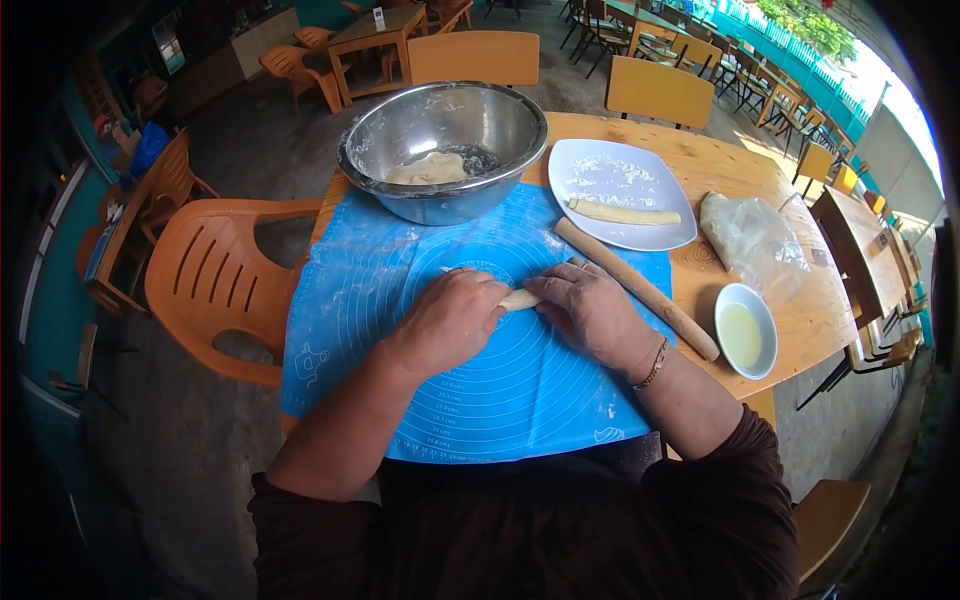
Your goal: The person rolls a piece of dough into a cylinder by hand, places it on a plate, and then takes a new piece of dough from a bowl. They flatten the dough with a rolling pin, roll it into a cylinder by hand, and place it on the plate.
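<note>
A short roll of pale dough (520, 300) lies over the middle of the blue mat (480, 400), between my two hands. My left hand (459, 312) has its fingers wrapped round the left end of the dough. On the right end, my right hand (590, 308) closes its fingers, with the thumb beneath. Much of the dough is hidden under both hands. White flour is dusted on the mat above them. To the right of my right hand, a wooden rolling pin (640, 290) lies slantwise across the mat's edge.
A steel bowl (450, 207) with a dough lump (430, 170) stands at the back left. A white plate (640, 235) bears a dough roll (625, 212). Right of it are a plastic bag (755, 240) and a small bowl of yellowish liquid (742, 335). An orange chair (225, 270) stands left.
</note>
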`<state>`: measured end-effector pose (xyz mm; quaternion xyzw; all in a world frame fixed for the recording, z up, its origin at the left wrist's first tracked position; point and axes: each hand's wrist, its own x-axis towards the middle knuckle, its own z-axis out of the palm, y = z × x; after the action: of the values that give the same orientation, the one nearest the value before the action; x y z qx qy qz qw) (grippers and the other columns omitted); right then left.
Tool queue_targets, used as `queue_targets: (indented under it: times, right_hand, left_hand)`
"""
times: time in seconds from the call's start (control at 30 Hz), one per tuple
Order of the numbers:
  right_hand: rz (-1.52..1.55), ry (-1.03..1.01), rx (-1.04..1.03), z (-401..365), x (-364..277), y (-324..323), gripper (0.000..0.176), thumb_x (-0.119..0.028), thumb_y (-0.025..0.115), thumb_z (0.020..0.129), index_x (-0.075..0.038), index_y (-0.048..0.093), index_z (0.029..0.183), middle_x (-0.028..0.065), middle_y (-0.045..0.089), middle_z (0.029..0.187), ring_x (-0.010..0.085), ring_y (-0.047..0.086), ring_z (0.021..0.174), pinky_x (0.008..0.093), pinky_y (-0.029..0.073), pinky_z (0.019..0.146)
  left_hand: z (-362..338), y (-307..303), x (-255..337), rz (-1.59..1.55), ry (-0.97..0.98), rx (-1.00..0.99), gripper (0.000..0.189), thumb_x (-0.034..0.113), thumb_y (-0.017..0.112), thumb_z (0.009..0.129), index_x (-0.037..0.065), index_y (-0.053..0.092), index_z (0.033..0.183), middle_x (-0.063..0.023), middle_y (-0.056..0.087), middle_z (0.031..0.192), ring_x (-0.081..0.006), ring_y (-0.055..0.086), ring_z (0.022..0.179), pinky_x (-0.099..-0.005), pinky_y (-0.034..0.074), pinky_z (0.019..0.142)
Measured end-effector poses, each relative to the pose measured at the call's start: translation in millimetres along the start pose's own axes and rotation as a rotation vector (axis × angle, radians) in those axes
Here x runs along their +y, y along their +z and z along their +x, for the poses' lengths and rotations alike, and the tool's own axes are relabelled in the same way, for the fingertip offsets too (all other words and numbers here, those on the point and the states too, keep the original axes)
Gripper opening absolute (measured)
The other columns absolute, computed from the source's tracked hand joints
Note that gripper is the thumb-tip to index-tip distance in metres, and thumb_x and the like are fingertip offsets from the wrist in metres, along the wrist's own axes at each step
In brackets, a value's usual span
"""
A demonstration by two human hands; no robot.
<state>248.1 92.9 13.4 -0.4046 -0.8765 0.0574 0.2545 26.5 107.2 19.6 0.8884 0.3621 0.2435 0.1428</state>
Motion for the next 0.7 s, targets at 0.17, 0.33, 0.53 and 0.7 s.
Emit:
queue_targets:
  times: [0.17,0.33,0.53,0.7]
  right_hand:
    - [-0.014,-0.053,0.096,0,-1,5,0.029,-0.011,0.069,0.083,-0.004,0.071,0.111,0.0114,0.069,0.103,0.031,0.062,0.098,0.0409,0.051,0.089]
    - [-0.077,-0.049,0.066,2,5,12,0.028,-0.014,0.067,0.086,-0.005,0.07,0.113,0.0119,0.067,0.105,0.0321,0.062,0.1,0.042,0.051,0.089]
    - [0.206,0.088,-0.006,4,6,-7,0.023,-0.017,0.067,0.089,-0.004,0.07,0.108,0.0158,0.068,0.099,0.035,0.065,0.093,0.0435,0.052,0.084]
    - [0.277,0.327,-0.221,4,6,-20,0.018,-0.021,0.067,0.091,-0.003,0.07,0.094,0.0165,0.068,0.092,0.036,0.065,0.088,0.0445,0.053,0.078]
  left_hand:
    - [1,3,3,0.081,0.061,0.042,0.02,0.003,0.071,0.083,-0.003,0.07,0.102,-0.0181,0.069,0.097,-0.0348,0.066,0.093,-0.0429,0.052,0.084]
    - [4,7,3,0.096,0.018,0.004,0.024,0.003,0.07,0.084,-0.003,0.069,0.107,-0.019,0.069,0.101,-0.0348,0.066,0.096,-0.0429,0.052,0.085]
    - [6,-1,-6,-0.159,0.006,0.014,0.024,0.01,0.067,0.09,-0.001,0.07,0.111,-0.0183,0.067,0.101,-0.0341,0.065,0.092,-0.0421,0.052,0.082]
    - [3,3,-2,-0.039,-0.001,-0.141,0.025,0.012,0.068,0.091,0.003,0.071,0.113,-0.0149,0.065,0.1,-0.03,0.062,0.096,-0.0407,0.049,0.088]
